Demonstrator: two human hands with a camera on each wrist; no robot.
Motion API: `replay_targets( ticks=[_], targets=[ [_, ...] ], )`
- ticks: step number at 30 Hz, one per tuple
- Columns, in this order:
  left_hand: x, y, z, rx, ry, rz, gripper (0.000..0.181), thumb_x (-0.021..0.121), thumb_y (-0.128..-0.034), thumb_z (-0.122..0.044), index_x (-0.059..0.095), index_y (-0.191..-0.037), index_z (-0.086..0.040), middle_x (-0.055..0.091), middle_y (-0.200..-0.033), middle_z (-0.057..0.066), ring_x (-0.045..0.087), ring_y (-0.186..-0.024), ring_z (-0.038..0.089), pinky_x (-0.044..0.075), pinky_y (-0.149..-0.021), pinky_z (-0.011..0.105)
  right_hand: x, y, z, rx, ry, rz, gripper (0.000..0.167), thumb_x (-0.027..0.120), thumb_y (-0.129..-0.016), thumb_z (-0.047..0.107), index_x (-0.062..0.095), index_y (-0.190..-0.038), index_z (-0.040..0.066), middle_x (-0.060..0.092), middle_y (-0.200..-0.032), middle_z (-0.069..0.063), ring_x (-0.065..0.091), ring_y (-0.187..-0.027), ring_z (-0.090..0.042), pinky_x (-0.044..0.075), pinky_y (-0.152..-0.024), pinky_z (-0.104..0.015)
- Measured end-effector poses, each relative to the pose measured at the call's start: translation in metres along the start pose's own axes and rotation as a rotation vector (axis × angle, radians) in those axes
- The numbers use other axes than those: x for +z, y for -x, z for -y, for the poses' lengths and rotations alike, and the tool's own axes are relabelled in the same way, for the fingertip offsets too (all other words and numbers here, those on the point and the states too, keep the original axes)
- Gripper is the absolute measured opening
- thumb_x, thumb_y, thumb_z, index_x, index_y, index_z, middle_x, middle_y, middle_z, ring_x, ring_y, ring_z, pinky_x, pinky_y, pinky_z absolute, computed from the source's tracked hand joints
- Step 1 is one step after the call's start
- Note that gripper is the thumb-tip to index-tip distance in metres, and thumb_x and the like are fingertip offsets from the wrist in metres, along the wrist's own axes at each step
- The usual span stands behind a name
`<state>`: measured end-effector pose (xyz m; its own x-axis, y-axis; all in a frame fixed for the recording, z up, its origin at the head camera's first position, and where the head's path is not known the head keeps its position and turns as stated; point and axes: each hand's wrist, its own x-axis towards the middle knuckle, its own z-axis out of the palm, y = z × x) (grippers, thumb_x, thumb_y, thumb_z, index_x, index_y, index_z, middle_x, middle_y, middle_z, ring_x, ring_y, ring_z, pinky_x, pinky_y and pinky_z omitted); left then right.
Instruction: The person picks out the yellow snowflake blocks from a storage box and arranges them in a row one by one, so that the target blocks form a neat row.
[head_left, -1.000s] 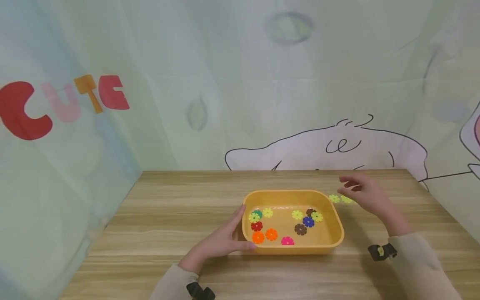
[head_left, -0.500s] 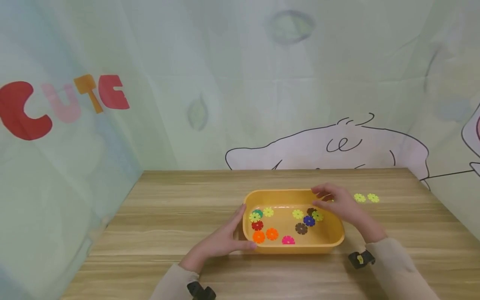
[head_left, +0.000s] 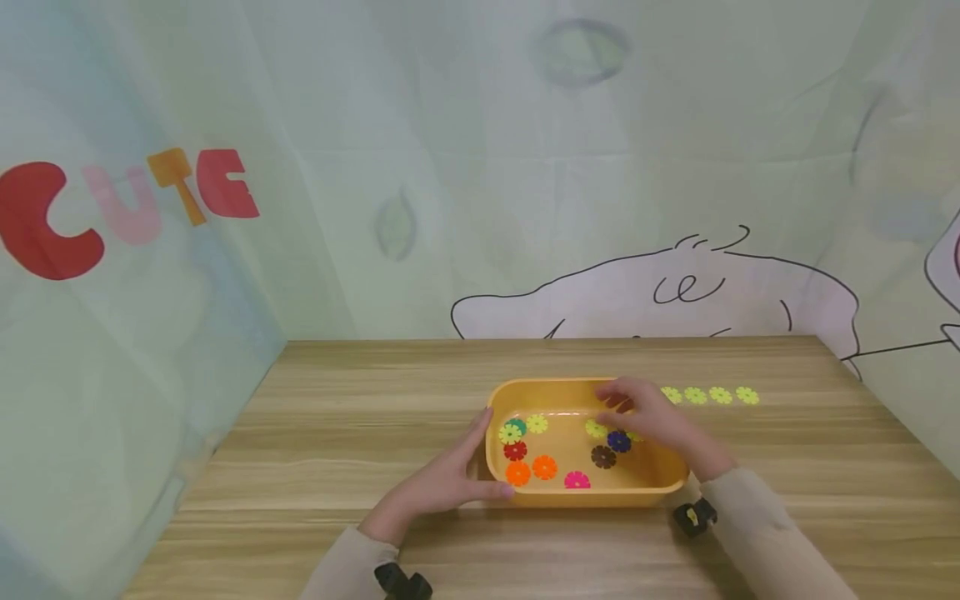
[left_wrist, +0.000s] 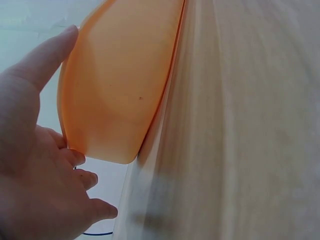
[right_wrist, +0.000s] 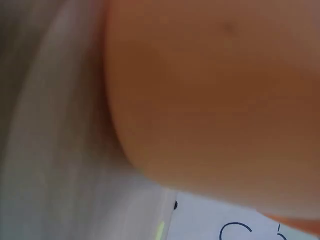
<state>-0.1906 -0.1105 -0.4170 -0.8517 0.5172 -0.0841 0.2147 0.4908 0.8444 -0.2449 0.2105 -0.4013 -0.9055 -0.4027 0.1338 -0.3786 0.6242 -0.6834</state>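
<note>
In the head view my left hand (head_left: 442, 479) holds the left end of a yellow-orange plastic basin (head_left: 585, 498), its thumb on the near rim. The left wrist view shows the thumb (left_wrist: 52, 52) against the basin's edge (left_wrist: 120, 85) and the fingertips at its end. My right hand (head_left: 652, 417) hovers over the basin's right part, fingers loosely bent, nothing visible between them. Beneath it are a blue notched disc (head_left: 618, 441) and a yellow notched disc (head_left: 596, 428), partly covered. A blurred orange-brown surface fills much of the right wrist view, the fingers not showing there.
Toward the basin's left lie orange (head_left: 517, 473), red (head_left: 515, 451) and green (head_left: 517, 426) discs; a pink disc (head_left: 577, 480) sits near the front. Several yellow discs (head_left: 721, 395) form a row on the wooden table (head_left: 360, 400), behind and right of the basin. A printed curtain (head_left: 480, 192) hangs behind.
My right hand has moved left from above the row of yellow discs to over the basin, uncovering more of the row. My left hand and the basin have stayed nearly in place.
</note>
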Motion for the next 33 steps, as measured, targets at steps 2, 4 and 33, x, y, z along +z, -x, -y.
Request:
replay_targets(
  ticks=[2,4,33],
  targets=[
    [0.000,0.000,0.000,-0.001,-0.001,0.002,0.114,0.078,-0.0754,-0.050,0.004,-0.157,-0.019,-0.001,-0.163,0.008,0.005,-0.148,0.030,0.013,-0.116,0.057,0.003,-0.001,0.000,-0.004,0.021,0.004,0.035,0.073,-0.085,0.014,0.064,-0.113,-0.006,0.066,-0.108,-0.017,0.062,-0.094,-0.026,0.055,-0.083,-0.040],
    [0.001,-0.001,0.000,-0.002,-0.003,0.003,0.114,0.078,-0.0756,-0.050,0.004,-0.157,-0.019,-0.001,-0.163,0.008,0.005,-0.148,0.030,0.014,-0.116,0.057,0.007,-0.002,0.000,-0.005,0.047,0.002,0.035,0.074,-0.084,0.013,0.065,-0.111,-0.006,0.067,-0.106,-0.016,0.062,-0.093,-0.026,0.056,-0.081,-0.039],
    [0.002,-0.002,0.001,-0.018,0.002,-0.010,0.112,0.078,-0.0774,-0.046,0.005,-0.157,-0.018,0.001,-0.163,0.006,0.007,-0.148,0.032,0.015,-0.115,0.059,0.022,-0.010,-0.004,0.079,0.192,0.047,0.033,0.078,-0.076,0.007,0.067,-0.104,-0.005,0.068,-0.095,-0.009,0.059,-0.086,-0.019,0.053,-0.085,-0.043]
  ],
)
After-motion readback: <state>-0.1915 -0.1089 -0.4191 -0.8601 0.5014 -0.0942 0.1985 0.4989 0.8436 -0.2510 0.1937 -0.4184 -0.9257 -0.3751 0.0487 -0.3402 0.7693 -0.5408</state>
